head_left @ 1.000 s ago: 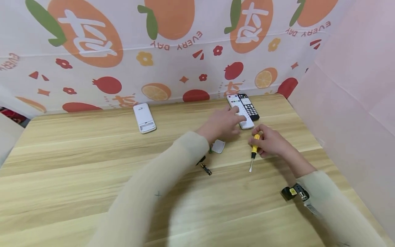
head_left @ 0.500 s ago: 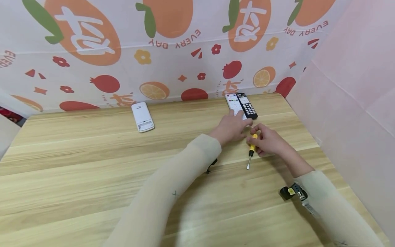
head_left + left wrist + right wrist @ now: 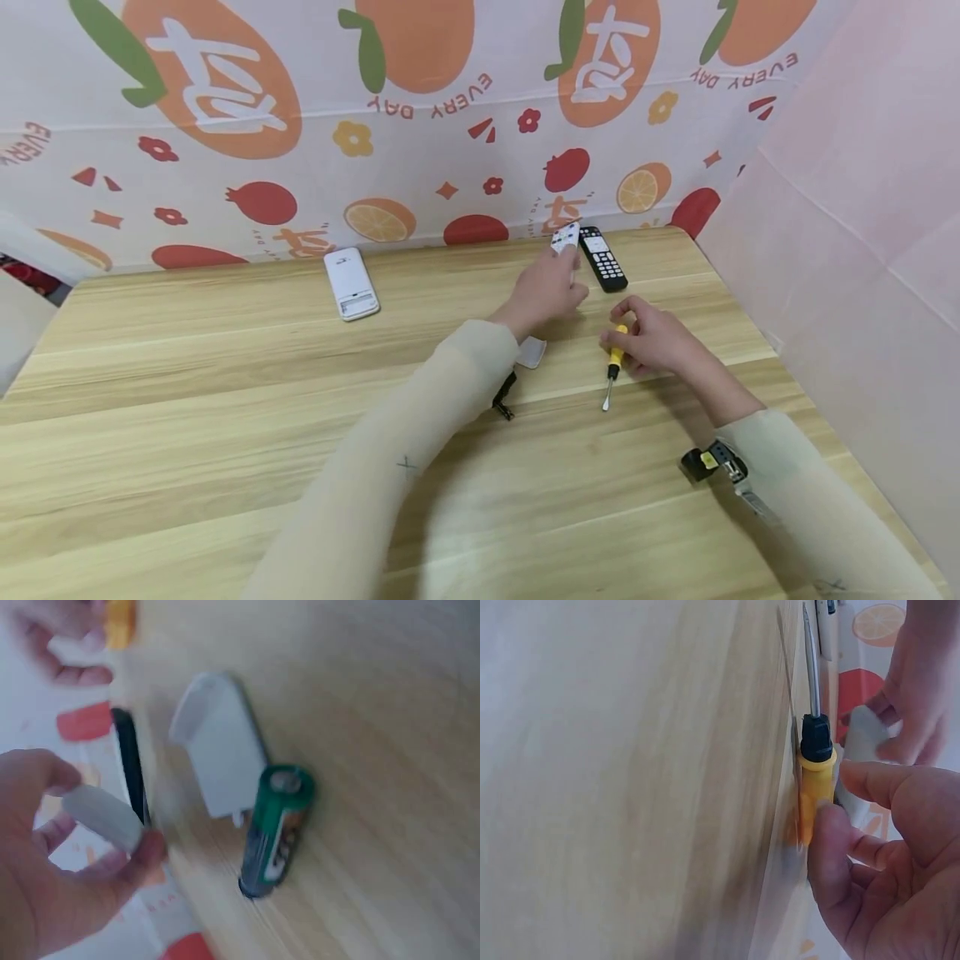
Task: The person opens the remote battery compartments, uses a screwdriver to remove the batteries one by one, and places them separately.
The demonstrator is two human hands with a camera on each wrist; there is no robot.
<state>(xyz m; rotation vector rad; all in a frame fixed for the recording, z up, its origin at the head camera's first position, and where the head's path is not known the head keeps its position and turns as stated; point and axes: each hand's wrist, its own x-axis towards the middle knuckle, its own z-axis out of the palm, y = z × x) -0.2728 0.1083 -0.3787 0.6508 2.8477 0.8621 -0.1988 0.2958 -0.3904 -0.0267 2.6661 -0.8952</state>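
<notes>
My left hand grips a white remote control by its sides, raised off the table; most of it is hidden behind the hand in the head view. Just right of it lies a black remote control. With thumb and fingers my right hand holds a yellow-handled screwdriver, its flat metal tip pointing toward me. Partly under the left forearm is a small white battery cover. The left wrist view shows a green and black battery beside that cover.
At the back left another white remote control lies face down, its battery compartment uncovered. A printed curtain hangs along the table's back edge, and a pale pink one along the right. Wrist cameras are strapped to the sleeves.
My left hand has closed on the white remote, lifted it and drawn it slightly left, away from the black one. The right hand with the screwdriver has stayed almost still.
</notes>
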